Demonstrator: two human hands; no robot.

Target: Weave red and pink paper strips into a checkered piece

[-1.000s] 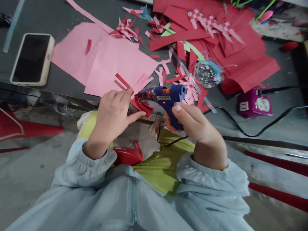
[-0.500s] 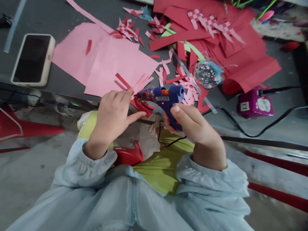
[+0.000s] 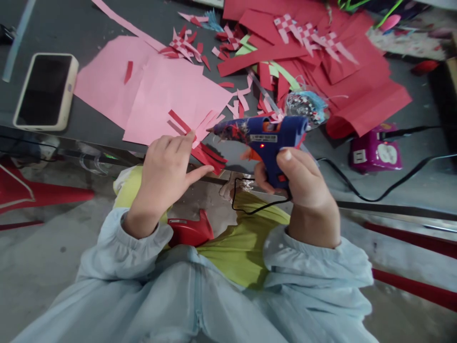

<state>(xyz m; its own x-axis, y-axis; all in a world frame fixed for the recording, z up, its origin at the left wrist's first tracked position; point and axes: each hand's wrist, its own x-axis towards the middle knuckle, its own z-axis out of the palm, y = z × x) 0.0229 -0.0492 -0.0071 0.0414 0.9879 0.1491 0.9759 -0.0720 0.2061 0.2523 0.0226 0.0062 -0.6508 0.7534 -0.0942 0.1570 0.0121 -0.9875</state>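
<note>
My right hand [image 3: 300, 178] is wrapped round the handle of a blue hot glue gun [image 3: 264, 136], with a small red light glowing on its side. Its nozzle points left, just above a bunch of crossed red and pink paper strips [image 3: 209, 157]. These strips lie at the table's front edge, partly over a pink paper sheet [image 3: 178, 88]. My left hand [image 3: 167, 166] holds them down with its fingertips, the thumb stretched along the near side. Part of the bunch is hidden under the fingers. A black cord hangs in a loop from the glue gun's handle.
A phone [image 3: 46, 90] lies at the left. Red paper sheets [image 3: 371, 95], woven paper pieces [image 3: 307, 35] and cut scraps cover the back and right. A bag of beads [image 3: 307, 107] sits behind the glue gun. A purple box [image 3: 376, 150] with a black cord stands at the right.
The glue gun in my right hand has moved right and slightly up, its nozzle drawing away from my left fingertips. My left hand stays on the strips.
</note>
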